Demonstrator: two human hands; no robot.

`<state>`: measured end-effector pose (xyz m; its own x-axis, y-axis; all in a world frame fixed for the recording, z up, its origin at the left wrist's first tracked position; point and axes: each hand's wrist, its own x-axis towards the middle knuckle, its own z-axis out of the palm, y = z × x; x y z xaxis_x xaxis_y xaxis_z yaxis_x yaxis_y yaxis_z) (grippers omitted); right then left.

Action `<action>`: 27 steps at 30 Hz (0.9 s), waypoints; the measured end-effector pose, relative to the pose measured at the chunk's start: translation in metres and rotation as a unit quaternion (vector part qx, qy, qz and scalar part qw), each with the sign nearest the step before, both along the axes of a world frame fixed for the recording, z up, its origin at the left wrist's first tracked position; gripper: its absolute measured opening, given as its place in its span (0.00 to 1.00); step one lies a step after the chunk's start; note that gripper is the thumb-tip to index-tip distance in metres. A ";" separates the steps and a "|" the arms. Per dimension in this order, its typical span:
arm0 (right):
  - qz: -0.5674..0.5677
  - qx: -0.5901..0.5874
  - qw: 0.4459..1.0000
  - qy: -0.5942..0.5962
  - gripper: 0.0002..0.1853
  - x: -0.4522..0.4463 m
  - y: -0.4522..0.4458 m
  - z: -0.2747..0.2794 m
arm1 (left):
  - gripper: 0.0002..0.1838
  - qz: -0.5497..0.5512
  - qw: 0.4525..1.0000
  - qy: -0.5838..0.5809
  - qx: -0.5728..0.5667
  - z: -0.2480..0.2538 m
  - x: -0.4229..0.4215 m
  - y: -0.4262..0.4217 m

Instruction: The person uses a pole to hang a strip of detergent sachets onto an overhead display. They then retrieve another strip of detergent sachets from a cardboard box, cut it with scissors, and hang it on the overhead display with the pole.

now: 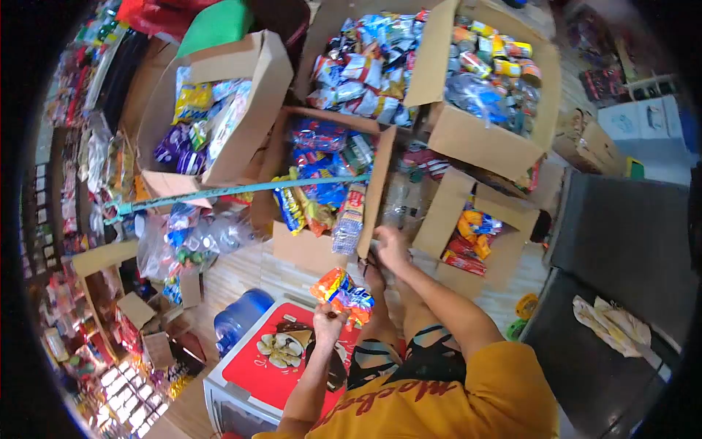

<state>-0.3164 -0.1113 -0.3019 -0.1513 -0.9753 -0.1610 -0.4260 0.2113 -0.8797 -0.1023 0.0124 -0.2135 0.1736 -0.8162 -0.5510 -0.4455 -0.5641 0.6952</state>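
Note:
My left hand (pixel 329 322) is closed on a shiny orange, blue and purple plastic packet (pixel 342 294), held above the red-topped freezer-like cabinet (pixel 252 351). My right hand (pixel 393 249) has its fingers curled at the right edge of the middle cardboard box (pixel 314 249); its fingertips are partly hidden. Inside that box are blue and red packets (pixel 322 175), a yellow-and-blue packet (pixel 289 208) and a checked packet (pixel 349 228) standing at the near right corner.
Boxes of packets and of jars (pixel 504 67) stand behind. A smaller box (pixel 446 212) with red and orange packets is at right. A greenish bar (pixel 241 189) crosses in front. A blue water jug (pixel 245 318), a dark seat (pixel 585 366) and stocked shelves (pixel 66 241) surround me.

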 end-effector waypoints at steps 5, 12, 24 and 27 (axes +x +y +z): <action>0.265 -0.127 0.954 -0.062 0.22 0.017 0.027 0.105 | 0.11 -0.053 0.998 -0.037 0.007 0.053 -0.024 -0.029; 0.308 -0.072 0.949 -0.009 0.24 0.004 0.032 0.142 | 0.10 -0.170 0.978 -0.077 -0.096 0.086 -0.047 -0.041; -0.192 -0.164 0.916 0.312 0.06 -0.296 -0.159 0.080 | 0.11 -0.196 0.973 -0.099 -0.064 0.111 -0.075 -0.065; -0.197 0.001 0.916 0.351 0.08 -0.348 -0.199 0.059 | 0.09 -0.115 0.992 -0.047 -0.031 0.079 -0.057 -0.048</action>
<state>-0.6647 -0.3098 -0.2431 -0.5578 -0.8229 0.1082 -0.7764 0.4712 -0.4186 -0.1598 -0.0359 -0.1349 0.0271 -0.8722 -0.4884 -0.6222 -0.3971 0.6746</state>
